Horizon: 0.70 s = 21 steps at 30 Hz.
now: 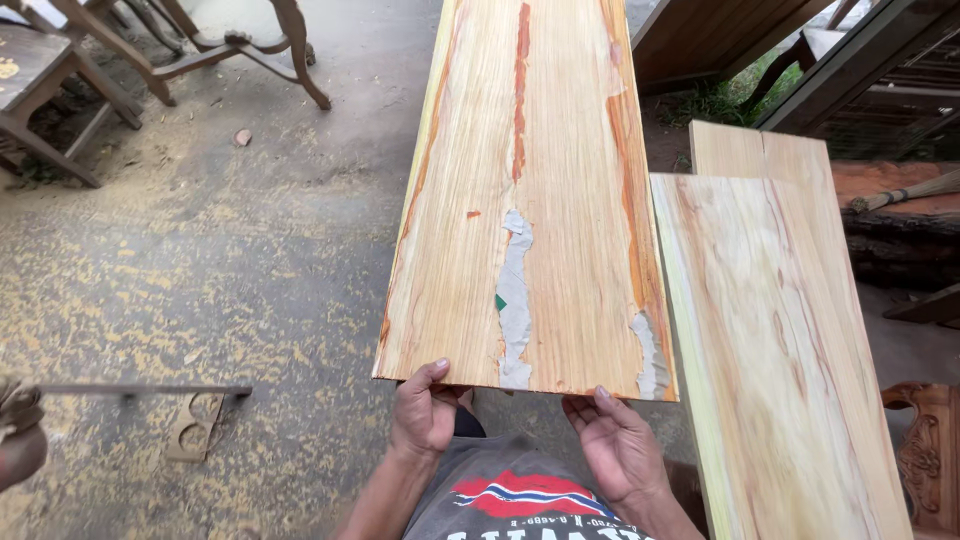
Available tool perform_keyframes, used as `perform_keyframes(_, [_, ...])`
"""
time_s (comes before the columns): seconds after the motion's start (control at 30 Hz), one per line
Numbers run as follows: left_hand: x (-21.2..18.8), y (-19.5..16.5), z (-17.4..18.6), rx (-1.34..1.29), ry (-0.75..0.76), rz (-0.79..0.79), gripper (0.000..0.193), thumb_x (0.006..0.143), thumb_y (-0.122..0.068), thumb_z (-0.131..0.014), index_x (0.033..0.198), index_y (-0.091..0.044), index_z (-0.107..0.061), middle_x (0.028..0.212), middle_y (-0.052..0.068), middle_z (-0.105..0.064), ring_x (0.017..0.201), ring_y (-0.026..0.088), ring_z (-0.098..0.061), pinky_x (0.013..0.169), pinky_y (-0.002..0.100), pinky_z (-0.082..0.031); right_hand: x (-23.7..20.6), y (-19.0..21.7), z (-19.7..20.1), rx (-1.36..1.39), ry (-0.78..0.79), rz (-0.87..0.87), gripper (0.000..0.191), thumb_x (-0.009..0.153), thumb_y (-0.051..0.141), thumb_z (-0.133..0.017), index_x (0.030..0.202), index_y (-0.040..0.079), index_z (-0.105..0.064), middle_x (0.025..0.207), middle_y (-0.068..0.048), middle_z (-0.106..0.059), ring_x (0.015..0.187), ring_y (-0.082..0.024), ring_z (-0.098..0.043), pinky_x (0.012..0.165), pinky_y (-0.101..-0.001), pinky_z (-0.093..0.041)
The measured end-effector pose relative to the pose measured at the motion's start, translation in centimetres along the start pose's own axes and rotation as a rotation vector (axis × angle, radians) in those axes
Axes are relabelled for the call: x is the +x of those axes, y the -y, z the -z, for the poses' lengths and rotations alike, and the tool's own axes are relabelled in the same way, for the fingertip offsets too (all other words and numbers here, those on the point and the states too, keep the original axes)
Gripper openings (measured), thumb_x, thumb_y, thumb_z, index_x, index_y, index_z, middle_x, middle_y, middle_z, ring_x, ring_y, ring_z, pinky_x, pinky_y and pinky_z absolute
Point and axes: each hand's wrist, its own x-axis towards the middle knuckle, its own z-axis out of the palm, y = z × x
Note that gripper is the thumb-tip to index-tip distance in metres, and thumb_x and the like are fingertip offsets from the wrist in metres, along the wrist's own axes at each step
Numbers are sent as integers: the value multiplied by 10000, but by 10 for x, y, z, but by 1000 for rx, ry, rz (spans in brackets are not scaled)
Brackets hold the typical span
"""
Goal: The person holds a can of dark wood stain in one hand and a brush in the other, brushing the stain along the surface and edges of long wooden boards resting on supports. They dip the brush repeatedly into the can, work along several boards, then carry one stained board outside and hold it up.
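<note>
Boards: three counted. One long pale wooden board with orange-red streaks and grey filler patches point(530, 190), held up at its near end. A second long pale board with yellowish edge point(775, 350) lying just beside it on the right. A third shorter pale board point(760, 152) behind the second, mostly covered by it.
Hands: two, both bare.
Left hand point(424, 412): closed on near edge of streaked board, thumb on top face, fingers curled beneath and out of sight.
Right hand point(617, 440): under near edge of same board, palm up and open, fingertips touching the underside; not clear whether gripping or only propping.
Filler patches: two grey ones, a long strip down the middle and a smaller one at the near right corner; a small green fleck beside the strip.
Chairs: parts of two dark wooden chairs point(60, 90) at top left, both cut off by the frame.
Metal bracket with two round holes point(195, 428): flat on sawdust-strewn concrete floor point(200, 260), joined to a thin dark bar running left.
Carved dark wood piece point(925, 460): at right edge, cut off.
Cut off or unclear: far end of streaked board beyond top of frame; a brown object at far left edge, too little visible to identify; dark timber and frames at top right hard to make out.
Containers: none visible.
</note>
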Motion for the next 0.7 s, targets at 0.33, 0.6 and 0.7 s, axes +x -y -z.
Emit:
perform_keyframes(0.33, [263,-116,-133,73,80,68,562,826,-42,-655,1374,-37,-529,1232,92,-682,1129,258,-669,972,494,-549,195,12,-190,106,-35,124,357,864,56,-678,1185,-64,-580,1192,-215,-655,1184,-345,-593,1125,-510,-408])
perform_keyframes(0.6, [455,-187,-203,188,162,134,589,844,-57,-632,1417,-9,-506,1238,117,-691,1112,286,-673,940,512,-522,362,19,-301,167,-37,189,369,894,32,-661,1221,-93,-546,1199,-220,-634,1183,-354,-581,1140,-541,-418])
perform_keyframes(0.7, [542,-211,-232,223,201,199,583,864,-72,-635,1420,20,-489,1218,147,-687,1065,314,-673,887,521,-528,436,18,-337,201,-66,199,412,870,12,-630,1259,-83,-535,1219,-204,-643,1183,-340,-595,1134,-523,-425])
